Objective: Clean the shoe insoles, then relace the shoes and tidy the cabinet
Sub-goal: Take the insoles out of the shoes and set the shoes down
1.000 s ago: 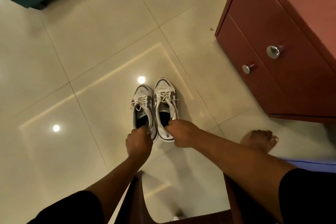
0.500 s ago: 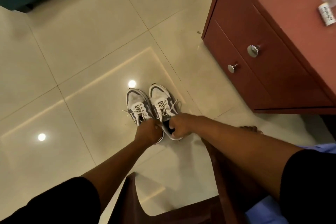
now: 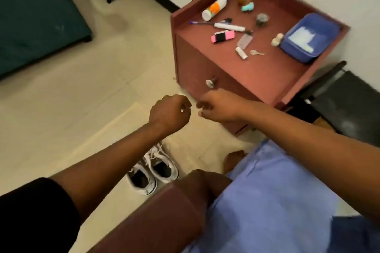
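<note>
Both my hands are up in front of the cabinet; the shoes sit on the floor below.

I see the red-brown cabinet (image 3: 242, 68) against the wall, with a blue tray (image 3: 329, 28), a white bottle (image 3: 213, 9), a pink-and-black case (image 3: 222, 36), a marker (image 3: 229, 26) and a key (image 3: 257, 53) scattered on its top, and a metal knob (image 3: 210, 83) on its drawer front. The two shoes (image 3: 153, 170) stand side by side on the tiles, just beside my knee, laces loose. My left hand (image 3: 169, 112) is curled into a fist with nothing visible in it. My right hand (image 3: 219, 106) hovers just below the knob, fingers bent; blur hides whether it pinches anything, so I cannot tell.
</note>
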A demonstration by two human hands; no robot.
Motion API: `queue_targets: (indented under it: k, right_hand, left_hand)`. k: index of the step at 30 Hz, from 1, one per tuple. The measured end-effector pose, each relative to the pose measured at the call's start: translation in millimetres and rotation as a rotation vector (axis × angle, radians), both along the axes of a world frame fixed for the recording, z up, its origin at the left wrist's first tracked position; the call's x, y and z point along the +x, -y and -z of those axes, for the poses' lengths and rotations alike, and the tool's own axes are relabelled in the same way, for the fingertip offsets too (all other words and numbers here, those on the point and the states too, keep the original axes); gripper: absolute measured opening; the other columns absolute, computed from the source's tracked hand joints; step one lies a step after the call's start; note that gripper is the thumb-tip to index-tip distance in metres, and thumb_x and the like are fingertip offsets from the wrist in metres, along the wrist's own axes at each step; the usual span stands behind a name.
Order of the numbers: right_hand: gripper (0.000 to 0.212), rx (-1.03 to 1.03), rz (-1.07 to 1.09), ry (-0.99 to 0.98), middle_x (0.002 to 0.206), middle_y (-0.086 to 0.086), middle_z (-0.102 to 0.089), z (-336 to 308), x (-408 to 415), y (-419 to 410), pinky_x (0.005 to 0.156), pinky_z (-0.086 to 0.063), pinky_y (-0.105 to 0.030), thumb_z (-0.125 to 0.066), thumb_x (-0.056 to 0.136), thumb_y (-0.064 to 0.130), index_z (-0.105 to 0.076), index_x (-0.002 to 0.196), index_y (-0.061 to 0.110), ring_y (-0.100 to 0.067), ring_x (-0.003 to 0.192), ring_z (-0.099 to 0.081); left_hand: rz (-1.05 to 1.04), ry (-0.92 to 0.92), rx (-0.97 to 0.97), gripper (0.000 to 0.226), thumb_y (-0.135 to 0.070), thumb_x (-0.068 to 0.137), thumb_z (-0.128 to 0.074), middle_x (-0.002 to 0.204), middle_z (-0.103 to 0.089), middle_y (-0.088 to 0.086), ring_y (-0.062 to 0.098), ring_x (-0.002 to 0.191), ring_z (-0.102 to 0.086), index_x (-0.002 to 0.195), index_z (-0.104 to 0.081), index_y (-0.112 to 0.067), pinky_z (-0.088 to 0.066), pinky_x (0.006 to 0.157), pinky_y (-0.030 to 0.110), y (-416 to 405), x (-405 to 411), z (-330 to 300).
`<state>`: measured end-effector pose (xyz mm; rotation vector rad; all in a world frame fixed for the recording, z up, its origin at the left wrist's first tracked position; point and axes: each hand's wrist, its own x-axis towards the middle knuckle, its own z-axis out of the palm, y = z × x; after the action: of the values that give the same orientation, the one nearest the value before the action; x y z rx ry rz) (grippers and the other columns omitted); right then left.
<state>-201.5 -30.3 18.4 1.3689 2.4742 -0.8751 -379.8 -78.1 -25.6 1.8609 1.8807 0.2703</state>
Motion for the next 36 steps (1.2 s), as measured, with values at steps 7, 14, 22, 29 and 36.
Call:
queue_targets:
  k: [7, 14, 22, 29, 36]
  right_hand:
    - [0.029, 0.347, 0.338, 0.066, 0.117, 0.003, -0.07, -93.5, 138.5, 54.7, 0.082, -0.052, -0.035, -0.06, 0.094, 0.041, -0.064, 0.121, 0.029, -0.024, 0.105, -0.064]
    - [0.02, 0.496, 0.62, 0.301, 0.112, -0.002, -0.068, -115.0, 261.0, 139.4, 0.067, -0.045, -0.036, -0.06, 0.091, 0.032, -0.062, 0.11, 0.029, -0.033, 0.104, -0.063]
    - [0.025, 0.406, 0.771, 0.562, 0.113, -0.005, -0.062, -82.4, 373.5, 211.9, 0.068, -0.04, -0.036, -0.063, 0.092, 0.024, -0.058, 0.117, 0.021, -0.03, 0.11, -0.058]
    - [0.039, 0.33, 0.893, 0.572, 0.12, -0.005, -0.059, -47.6, 459.8, 250.0, 0.073, -0.048, -0.036, -0.071, 0.088, 0.021, -0.058, 0.124, 0.018, -0.028, 0.113, -0.058]
    - [0.043, 0.283, 0.818, 0.486, 0.13, -0.003, -0.057, -8.2, 495.4, 253.3, 0.077, -0.051, -0.033, -0.073, 0.087, 0.015, -0.062, 0.129, 0.018, -0.025, 0.111, -0.062]
  left_hand:
    - [0.531, -0.121, 0.058, 0.048, -0.047, 0.077, -0.046, 0.116, -0.074, 0.0, 0.03, 0.107, -0.068, 0.112, -0.073, -0.029, -0.057, 0.088, 0.043, -19.4, 119.1, -115.7]
    - [0.932, -0.3, 0.234, 0.026, -0.04, 0.096, -0.057, 0.109, -0.072, 0.003, 0.027, 0.098, -0.067, 0.107, -0.073, -0.022, -0.054, 0.084, 0.036, -0.3, 261.4, -174.3]
    - [0.88, 0.102, -0.199, 0.036, -0.038, 0.094, -0.07, 0.113, -0.072, 0.0, 0.022, 0.108, -0.067, 0.125, -0.068, -0.019, -0.057, 0.095, 0.041, 41.9, 414.4, -123.8]
    - [0.529, 0.409, -0.698, 0.059, -0.032, 0.098, -0.068, 0.129, -0.06, 0.008, 0.029, 0.109, -0.066, 0.15, -0.043, -0.017, -0.061, 0.076, 0.041, 67.7, 492.0, -52.6]
    - [0.399, 0.571, -0.696, 0.06, -0.023, 0.101, -0.067, 0.137, -0.06, 0.0, 0.021, 0.101, -0.068, 0.155, -0.041, -0.019, -0.06, 0.075, 0.038, 60.9, 524.4, -4.1]
